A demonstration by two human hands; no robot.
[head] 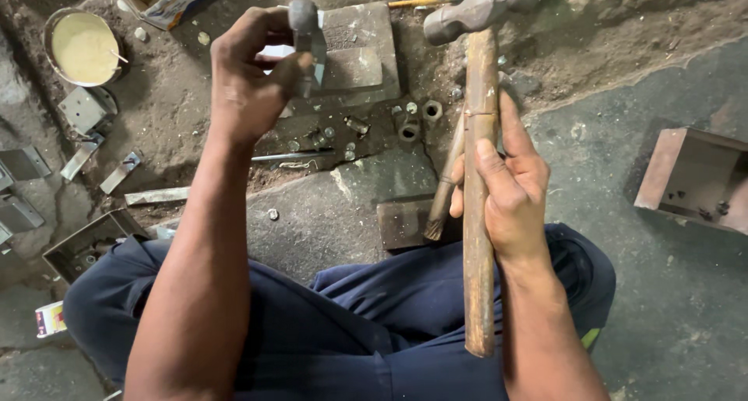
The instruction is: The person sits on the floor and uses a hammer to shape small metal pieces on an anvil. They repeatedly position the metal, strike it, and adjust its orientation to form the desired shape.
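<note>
Over metal block (358,66); left hand (253,81) pinches bracket (312,54); right hand (506,190) grips hammer (477,136)

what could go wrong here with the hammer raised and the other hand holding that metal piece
The left hand pinches the small metal piece with fingers right beside it, so a stray blow from the hammer could hit them. The right hand also holds a thin stick, which may loosen its grip. Loose nuts could scatter.

views: one, head-worn | faces: steeply down over the person's own forearms and lap to the floor (686,307) | range: close, hands fill the upper middle | frame: knees at bottom edge, floor clutter at top | shared: none, single view
</note>
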